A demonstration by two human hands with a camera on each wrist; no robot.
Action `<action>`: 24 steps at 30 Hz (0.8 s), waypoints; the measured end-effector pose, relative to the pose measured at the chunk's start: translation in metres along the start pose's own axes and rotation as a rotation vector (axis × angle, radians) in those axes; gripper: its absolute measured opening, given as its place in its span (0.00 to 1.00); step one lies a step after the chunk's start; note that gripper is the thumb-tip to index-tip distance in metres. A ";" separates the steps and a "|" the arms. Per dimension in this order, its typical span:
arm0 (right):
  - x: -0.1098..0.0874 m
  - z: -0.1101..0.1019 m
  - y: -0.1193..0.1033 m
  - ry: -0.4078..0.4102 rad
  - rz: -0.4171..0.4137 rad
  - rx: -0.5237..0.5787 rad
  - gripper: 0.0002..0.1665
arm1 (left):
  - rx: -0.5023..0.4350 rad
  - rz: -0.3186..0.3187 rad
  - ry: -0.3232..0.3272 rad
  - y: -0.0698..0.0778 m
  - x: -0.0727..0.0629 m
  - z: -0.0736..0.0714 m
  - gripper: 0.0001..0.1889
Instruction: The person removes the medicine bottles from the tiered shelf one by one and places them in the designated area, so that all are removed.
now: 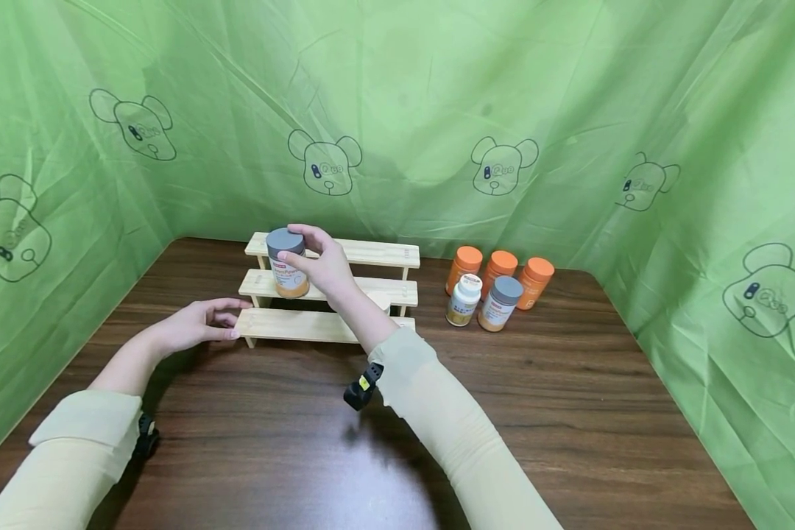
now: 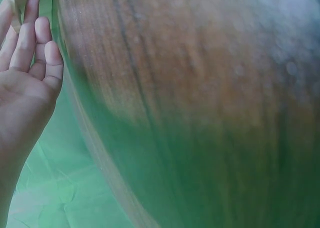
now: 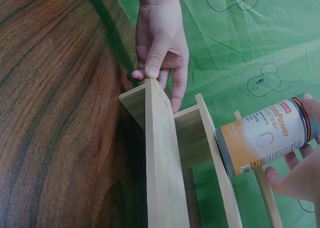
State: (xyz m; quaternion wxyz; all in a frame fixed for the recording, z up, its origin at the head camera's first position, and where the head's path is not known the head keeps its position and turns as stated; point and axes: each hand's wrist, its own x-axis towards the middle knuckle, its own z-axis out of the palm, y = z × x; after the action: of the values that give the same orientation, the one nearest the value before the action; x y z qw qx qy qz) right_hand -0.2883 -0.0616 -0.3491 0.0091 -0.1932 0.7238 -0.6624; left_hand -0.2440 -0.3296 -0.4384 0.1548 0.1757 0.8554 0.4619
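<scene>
A three-step wooden rack (image 1: pixel 305 324) stands on the table. My right hand (image 1: pixel 327 269) grips a supplement bottle (image 1: pixel 290 276) with a grey lid and a white and orange label, fingers around its lid end. In the head view the bottle overlaps the left part of the middle step; in the right wrist view its base (image 3: pixel 225 152) is right at that step's edge. My left hand (image 1: pixel 195 326) holds the left end of the lowest step, its thumb (image 3: pixel 154 67) on the front edge and its fingers behind. The left wrist view shows this hand's palm and loosely bent fingers.
Right of the rack stand several bottles: orange ones (image 1: pixel 535 283) at the back, a small white bottle (image 1: pixel 463 302) and another grey-lidded bottle (image 1: pixel 500 305) in front. A pale rounded thing (image 1: pixel 380 299) shows partly behind my right forearm. Green curtains (image 1: pixel 411 96) surround the table (image 1: pixel 271 442).
</scene>
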 end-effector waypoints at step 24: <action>-0.018 -0.031 -0.046 -0.045 0.034 0.024 0.28 | -0.011 0.025 0.001 0.001 -0.001 0.000 0.33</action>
State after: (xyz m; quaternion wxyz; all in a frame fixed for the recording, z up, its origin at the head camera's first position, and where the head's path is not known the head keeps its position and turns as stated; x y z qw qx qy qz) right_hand -0.2675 -0.0290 -0.3059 0.0391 -0.1956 0.7187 -0.6661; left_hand -0.2430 -0.3295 -0.4379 0.1496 0.1853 0.8507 0.4686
